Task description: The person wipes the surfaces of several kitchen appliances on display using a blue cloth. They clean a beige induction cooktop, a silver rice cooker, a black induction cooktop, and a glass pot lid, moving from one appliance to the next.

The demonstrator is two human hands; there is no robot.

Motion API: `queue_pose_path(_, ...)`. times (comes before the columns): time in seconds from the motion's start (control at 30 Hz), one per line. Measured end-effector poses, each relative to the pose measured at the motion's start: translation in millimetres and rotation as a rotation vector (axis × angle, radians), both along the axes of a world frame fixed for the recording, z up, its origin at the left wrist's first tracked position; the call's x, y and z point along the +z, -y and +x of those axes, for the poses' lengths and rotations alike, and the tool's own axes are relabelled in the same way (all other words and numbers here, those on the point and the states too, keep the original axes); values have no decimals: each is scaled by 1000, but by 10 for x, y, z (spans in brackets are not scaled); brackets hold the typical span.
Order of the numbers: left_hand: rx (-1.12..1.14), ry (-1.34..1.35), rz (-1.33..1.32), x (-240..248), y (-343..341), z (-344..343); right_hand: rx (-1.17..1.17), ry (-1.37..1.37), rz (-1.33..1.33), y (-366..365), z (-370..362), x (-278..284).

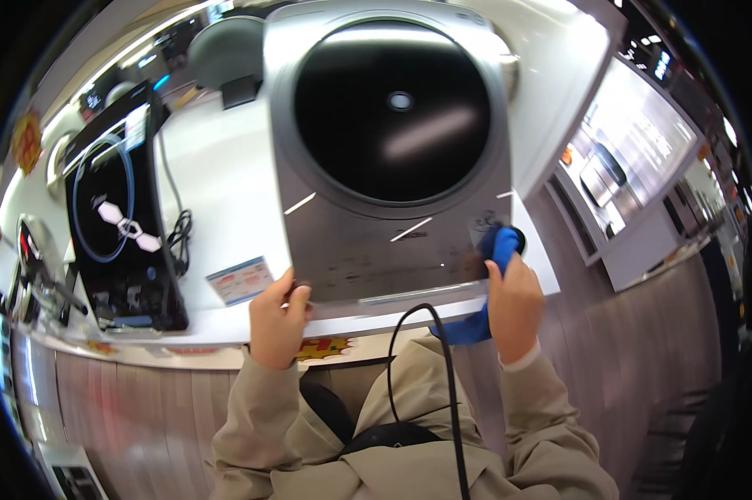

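Note:
In front of me on a white counter stands a grey induction cooktop [343, 237] with a round black concave cooking zone [393, 142]. My left hand [278, 321] pinches at the cooktop's near left corner, thumb and fingers closed on its edge. At the near right corner, my right hand [513, 304] grips a blue cloth [503, 244], pressing it against the panel beside a dark round knob [519, 241]. Part of the cloth hangs down below the counter edge. A price card [239, 281] lies just left of my left hand.
A black flat cooktop [122, 225] with a coiled black cord [180, 240] sits on the left. Behind stands a dark round disc [228, 54]. A black cable [453, 392] loops in front of my body. Another display stand [634, 158] is at the right, over wood-look floor [589, 321].

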State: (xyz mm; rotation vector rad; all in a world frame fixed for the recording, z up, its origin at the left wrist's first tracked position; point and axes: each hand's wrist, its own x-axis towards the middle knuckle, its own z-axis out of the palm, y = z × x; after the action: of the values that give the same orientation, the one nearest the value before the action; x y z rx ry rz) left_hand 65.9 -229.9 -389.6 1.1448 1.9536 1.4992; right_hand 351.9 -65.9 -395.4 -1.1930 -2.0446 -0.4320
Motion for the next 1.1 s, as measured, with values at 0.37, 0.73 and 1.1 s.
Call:
queue_pose_path(0.37, 454, -788, 290, 131, 362, -359, 628, 38, 669, -70, -1776, 1710)
queue_pose_path(0.73, 244, -524, 250, -46, 315, -820, 1087, 694, 387, 236, -2325, 895)
queue_pose_path(1.1, 112, -428, 237, 15, 298, -802, 1343, 777, 244, 289, -1414, 391)
